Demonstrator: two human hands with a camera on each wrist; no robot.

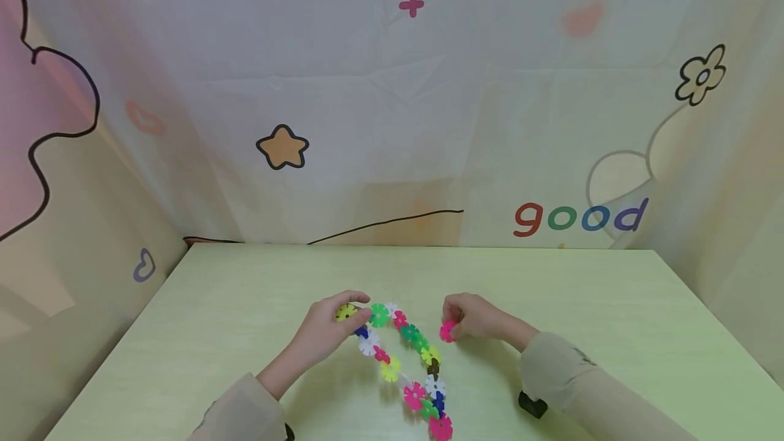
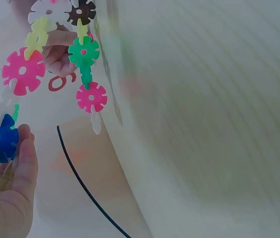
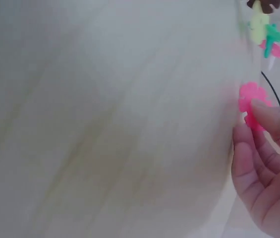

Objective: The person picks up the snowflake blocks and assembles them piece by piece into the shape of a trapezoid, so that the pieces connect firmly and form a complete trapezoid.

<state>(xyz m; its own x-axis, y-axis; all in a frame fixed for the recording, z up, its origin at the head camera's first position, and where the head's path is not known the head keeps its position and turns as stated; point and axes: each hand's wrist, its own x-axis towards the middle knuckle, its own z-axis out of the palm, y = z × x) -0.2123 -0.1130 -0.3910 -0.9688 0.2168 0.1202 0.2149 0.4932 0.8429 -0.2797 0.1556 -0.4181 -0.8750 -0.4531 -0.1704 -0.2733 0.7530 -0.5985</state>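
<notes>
My left hand (image 1: 324, 327) grips one end of a chain of notched plastic snowflake discs (image 1: 414, 397), with thumb and fingers about a yellow disc (image 1: 345, 313). The linked pieces are pink, white, green, blue, yellow and brown, and they curve round in a long narrow loop toward the table's near side. A blue disc (image 2: 0, 137) sits by the left fingers in the left wrist view. To the right of the loop, apart from it, my right hand (image 1: 480, 318) pinches a single pink snowflake disc (image 3: 252, 96) between thumb and fingers.
Beneath both hands lies a pale, light-wood table (image 1: 245, 291). A printed cloth (image 1: 380, 121) with a star, a flower and the word "good" hangs behind it and along the sides. Dark bands show at the sleeves, one a black strap (image 1: 532, 405) at the right wrist.
</notes>
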